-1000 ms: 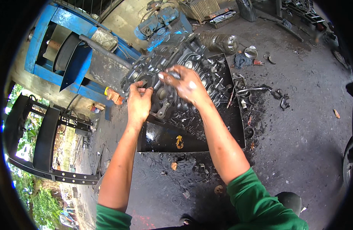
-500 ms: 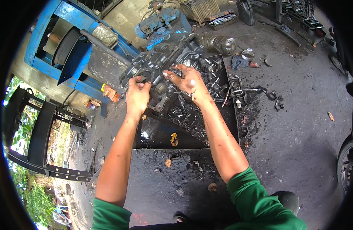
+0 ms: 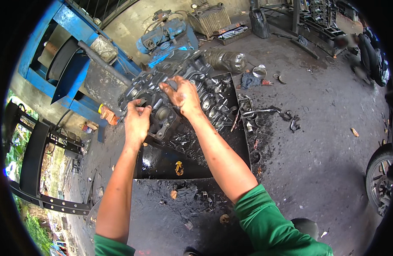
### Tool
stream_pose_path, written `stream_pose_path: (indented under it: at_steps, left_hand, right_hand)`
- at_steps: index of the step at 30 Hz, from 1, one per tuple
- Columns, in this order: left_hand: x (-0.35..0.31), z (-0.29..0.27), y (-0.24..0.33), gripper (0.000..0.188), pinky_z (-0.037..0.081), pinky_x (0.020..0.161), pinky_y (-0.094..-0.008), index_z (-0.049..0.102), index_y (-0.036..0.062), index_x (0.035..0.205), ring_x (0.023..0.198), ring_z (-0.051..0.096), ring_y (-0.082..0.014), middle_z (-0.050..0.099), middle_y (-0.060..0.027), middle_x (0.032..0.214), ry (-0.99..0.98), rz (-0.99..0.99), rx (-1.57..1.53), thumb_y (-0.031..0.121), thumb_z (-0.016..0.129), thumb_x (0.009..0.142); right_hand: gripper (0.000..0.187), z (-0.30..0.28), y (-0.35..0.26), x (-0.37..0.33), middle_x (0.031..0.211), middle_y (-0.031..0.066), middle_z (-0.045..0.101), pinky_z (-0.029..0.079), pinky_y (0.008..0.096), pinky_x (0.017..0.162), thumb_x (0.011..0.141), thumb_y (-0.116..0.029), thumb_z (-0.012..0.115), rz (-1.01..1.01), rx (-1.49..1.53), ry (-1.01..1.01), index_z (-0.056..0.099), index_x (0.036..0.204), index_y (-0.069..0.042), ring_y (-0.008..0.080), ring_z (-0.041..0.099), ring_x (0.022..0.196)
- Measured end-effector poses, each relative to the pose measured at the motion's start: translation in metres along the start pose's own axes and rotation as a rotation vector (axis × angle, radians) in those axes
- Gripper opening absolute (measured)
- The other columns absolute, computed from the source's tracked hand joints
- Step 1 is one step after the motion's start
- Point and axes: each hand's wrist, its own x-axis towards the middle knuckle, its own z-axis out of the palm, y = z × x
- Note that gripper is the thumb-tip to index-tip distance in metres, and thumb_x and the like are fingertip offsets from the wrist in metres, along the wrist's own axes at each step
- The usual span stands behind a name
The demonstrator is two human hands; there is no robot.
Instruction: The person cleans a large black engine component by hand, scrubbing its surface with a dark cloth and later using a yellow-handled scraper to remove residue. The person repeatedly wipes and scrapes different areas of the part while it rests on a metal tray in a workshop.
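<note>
A greasy dark engine block [image 3: 134, 93], crowded with metal parts, lies before me on a black tray [image 3: 192, 173]. My left hand [image 3: 137, 121] is at its near left side, the thumb and fingers closed on a dark piece beside a round opening; the fingers partly hide that piece, and I cannot make out its kind. Over the middle of the engine reaches my right hand [image 3: 182, 97]. Its thumb and forefinger are apart, blackened with grease, and nothing shows between them. Next to the left hand sits a round metal pulley-like part [image 3: 163, 113] on the engine's near face.
A blue steel frame [image 3: 75, 96] stands at the left, with a blue motor machine [image 3: 166, 36] behind the engine. Right of the tray lie a grey rag [image 3: 250, 80], a metal ring [image 3: 259, 71] and loose parts. A motorcycle wheel [image 3: 380, 179] shows at the right edge.
The whole view has shifted, so the engine and tray sit further left and lower. My right thumb and forefinger have spread apart; the left hand stays at the same spot on the engine.
</note>
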Motion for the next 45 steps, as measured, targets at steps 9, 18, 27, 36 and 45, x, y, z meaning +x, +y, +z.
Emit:
stream_pose_path:
  at_steps: [9, 18, 27, 36, 45]
  left_hand:
    - [-0.006, -0.004, 0.003, 0.052, 0.048, 0.092, -0.0409, 0.052, -0.0003, 0.128, 0.1, 0.066, -0.0339, 0.068, -0.0166, 0.102, 0.064, 0.026, 0.061, 0.031, 0.064, 0.088]
    - [-0.007, -0.004, 0.003, 0.057, 0.045, 0.099, -0.0414, 0.048, -0.0003, 0.133, 0.114, 0.06, -0.0358, 0.062, -0.0214, 0.12, 0.036, 0.044, 0.108, 0.034, 0.064, 0.09]
    - [-0.005, -0.005, 0.001, 0.059, 0.039, 0.107, -0.0451, 0.046, 0.0009, 0.135, 0.126, 0.05, -0.0401, 0.055, -0.0239, 0.132, -0.028, 0.024, 0.107, 0.033, 0.064, 0.09]
    - [0.002, -0.001, -0.009, 0.062, 0.047, 0.096, -0.0387, 0.047, 0.0, 0.135, 0.109, 0.063, -0.0343, 0.061, -0.0226, 0.12, -0.008, 0.05, 0.131, 0.037, 0.065, 0.089]
    - [0.006, -0.005, -0.009, 0.063, 0.043, 0.104, -0.0409, 0.045, -0.0017, 0.137, 0.121, 0.057, -0.0378, 0.057, -0.0271, 0.128, -0.094, 0.055, 0.126, 0.035, 0.065, 0.089]
  right_hand:
    - [0.048, -0.035, -0.003, -0.049, 0.096, 0.0062, 0.07, 0.048, 0.0288, 0.078, 0.084, -0.039, 0.078, 0.173, 0.423, -0.145, 0.069, 0.11, 0.0, 0.0135, 0.061, 0.086]
    - [0.031, 0.017, -0.041, -0.135, 0.103, 0.0112, 0.061, 0.047, 0.0295, 0.087, 0.094, -0.015, 0.068, 0.138, 0.676, 0.552, 0.054, 0.116, 0.003, 0.0152, 0.056, 0.094]
    - [0.026, 0.054, -0.042, -0.173, 0.103, 0.0118, 0.061, 0.048, 0.0306, 0.083, 0.092, -0.01, 0.069, 0.02, 0.668, 0.608, 0.053, 0.112, -0.002, 0.0171, 0.059, 0.092]
    - [0.028, 0.048, -0.021, -0.189, 0.099, 0.0137, 0.063, 0.053, 0.0373, 0.075, 0.084, -0.004, 0.073, -0.126, 0.414, 0.427, 0.056, 0.107, -0.008, 0.0315, 0.064, 0.082]
    - [0.056, 0.074, -0.032, -0.192, 0.108, 0.0198, 0.057, 0.04, 0.052, 0.094, 0.076, -0.009, 0.075, -0.238, -0.075, 0.367, 0.056, 0.128, -0.012, 0.0404, 0.051, 0.105]
